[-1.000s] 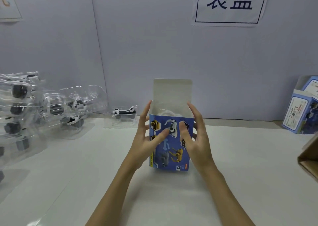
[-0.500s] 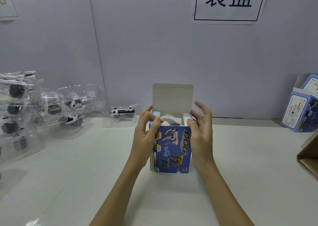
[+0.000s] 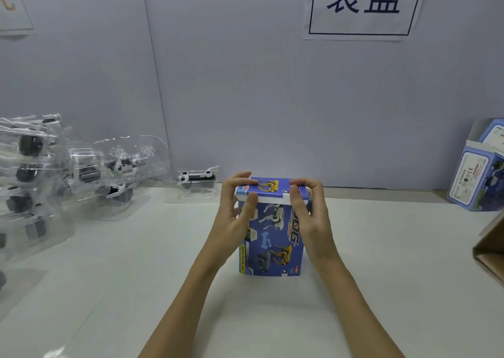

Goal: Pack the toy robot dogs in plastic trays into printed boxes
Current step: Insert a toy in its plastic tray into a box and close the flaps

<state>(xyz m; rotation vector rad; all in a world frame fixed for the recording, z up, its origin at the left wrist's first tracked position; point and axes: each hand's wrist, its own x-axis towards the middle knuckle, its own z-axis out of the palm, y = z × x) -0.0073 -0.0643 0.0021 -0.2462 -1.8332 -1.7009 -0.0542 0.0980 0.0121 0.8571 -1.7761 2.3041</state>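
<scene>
A blue printed box (image 3: 272, 237) with toy dog pictures stands upright on the white table, straight ahead of me. Its top flap lies folded down over the opening, with a white edge showing at the front. My left hand (image 3: 236, 210) grips the box's upper left corner, fingers over the flap and thumb on the front. My right hand (image 3: 309, 210) grips the upper right corner the same way. What is inside the box is hidden. A toy robot dog in a clear plastic tray (image 3: 195, 181) lies by the wall, left of the box.
Several more trayed dogs (image 3: 41, 172) are piled at the far left of the table (image 3: 136, 276). Another printed box (image 3: 480, 175) with an open flap stands at the right by the wall. A brown cardboard carton's edge (image 3: 491, 248) juts in at the right. A sign hangs on the wall.
The box's top flap, which stood upright over the open top, is now folded down. Both hands moved up from the box's sides to its top corners.
</scene>
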